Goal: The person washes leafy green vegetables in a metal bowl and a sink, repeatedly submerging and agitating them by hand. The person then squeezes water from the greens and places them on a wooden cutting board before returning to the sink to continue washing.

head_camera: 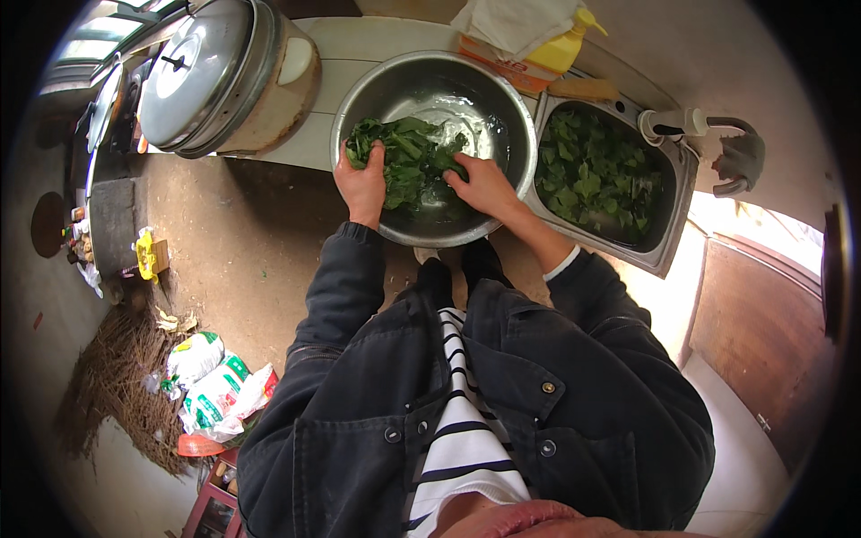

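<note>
A wide metal basin (434, 232) with water in it stands at the counter's edge before me. Green leafy vegetables (407, 151) lie in its left half, partly in the water. My left hand (361, 178) grips a bunch of these leaves near the basin's left wall, thumb on top. On the other side, my right hand (481, 185) pinches some of the leaves between thumb and fingers; its fingertips are partly hidden by them.
To the right, a metal sink (666, 245) holds more green leaves in water, beneath a faucet (730, 124). A large lidded pot (202, 74) stands left on the tiled counter (336, 50). Behind the basin are a carton (531, 84) and a yellow pump bottle (562, 50). Dry brushwood (114, 383) and plastic bags (215, 390) lie on the floor.
</note>
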Tool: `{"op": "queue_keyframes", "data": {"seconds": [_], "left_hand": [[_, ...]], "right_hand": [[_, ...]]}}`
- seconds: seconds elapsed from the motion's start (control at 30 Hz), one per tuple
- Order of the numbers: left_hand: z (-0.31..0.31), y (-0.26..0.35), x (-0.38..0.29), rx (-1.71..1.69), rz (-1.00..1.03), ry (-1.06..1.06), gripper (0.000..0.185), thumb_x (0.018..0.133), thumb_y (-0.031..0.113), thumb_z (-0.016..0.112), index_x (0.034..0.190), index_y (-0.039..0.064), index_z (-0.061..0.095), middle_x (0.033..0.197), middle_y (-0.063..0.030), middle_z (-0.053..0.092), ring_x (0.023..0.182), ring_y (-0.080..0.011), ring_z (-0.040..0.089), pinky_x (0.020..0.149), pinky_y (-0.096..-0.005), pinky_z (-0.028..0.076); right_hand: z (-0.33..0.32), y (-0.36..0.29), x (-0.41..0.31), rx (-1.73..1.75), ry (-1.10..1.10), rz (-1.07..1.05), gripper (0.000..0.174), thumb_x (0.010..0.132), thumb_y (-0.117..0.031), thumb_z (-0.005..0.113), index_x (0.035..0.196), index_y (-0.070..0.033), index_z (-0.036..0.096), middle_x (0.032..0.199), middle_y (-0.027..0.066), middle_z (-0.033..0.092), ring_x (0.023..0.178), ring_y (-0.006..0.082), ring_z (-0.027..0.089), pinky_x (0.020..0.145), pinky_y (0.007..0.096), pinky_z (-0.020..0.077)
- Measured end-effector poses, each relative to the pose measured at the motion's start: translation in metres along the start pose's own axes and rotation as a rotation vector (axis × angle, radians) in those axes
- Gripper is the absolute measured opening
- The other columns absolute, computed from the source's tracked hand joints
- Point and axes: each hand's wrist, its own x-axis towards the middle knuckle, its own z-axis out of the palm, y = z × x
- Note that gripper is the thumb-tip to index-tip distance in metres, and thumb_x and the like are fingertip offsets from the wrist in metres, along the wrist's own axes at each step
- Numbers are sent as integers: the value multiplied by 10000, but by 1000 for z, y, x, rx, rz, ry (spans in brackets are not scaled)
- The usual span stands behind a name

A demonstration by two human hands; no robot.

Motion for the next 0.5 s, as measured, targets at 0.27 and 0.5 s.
{"op": "queue_keyframes", "data": {"seconds": [0.27, 0.5], "left_hand": [[-11, 16, -2, -12, 34, 15, 182, 924, 51, 719, 1090, -9, 677, 961, 8, 707, 841, -68, 621, 768, -251, 514], [-24, 21, -1, -21, 54, 41, 179, 929, 55, 725, 1092, -8, 687, 982, 3, 709, 857, -79, 630, 785, -256, 517]], "right_hand": [[15, 20, 117, -374, 310, -305, 386, 862, -265, 736, 1237, -178, 731, 1360, 164, 622, 1133, 429, 652, 940, 522, 557], [43, 7, 124, -427, -162, -247, 213, 840, -187, 726, 1045, -157, 778, 1179, 93, 702, 1247, 392, 574, 945, 556, 509]]}}
